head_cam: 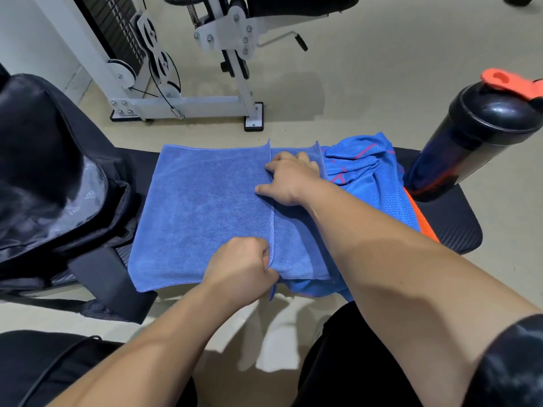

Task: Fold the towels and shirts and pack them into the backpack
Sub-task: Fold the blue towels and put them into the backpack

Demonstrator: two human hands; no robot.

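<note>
Pinching towel hem near front edge, left hand (pixel 244 265) curls tight on fabric. Right hand (pixel 289 180) farther back, fingers bent into same hem, thumb out flat. Towel (pixel 199 207) spread on bench (pixel 458 218), one flap over, fold unfinished. Shirt (pixel 373 177) crumpled under towel's right side, unfolded. Backpack (pixel 53 171) at left, touching towel; nothing seen packed. Most of task judged still ahead.

Blue towel (pixel 202 207), blue-orange shirt (pixel 379 183), black backpack (pixel 44 160).
</note>
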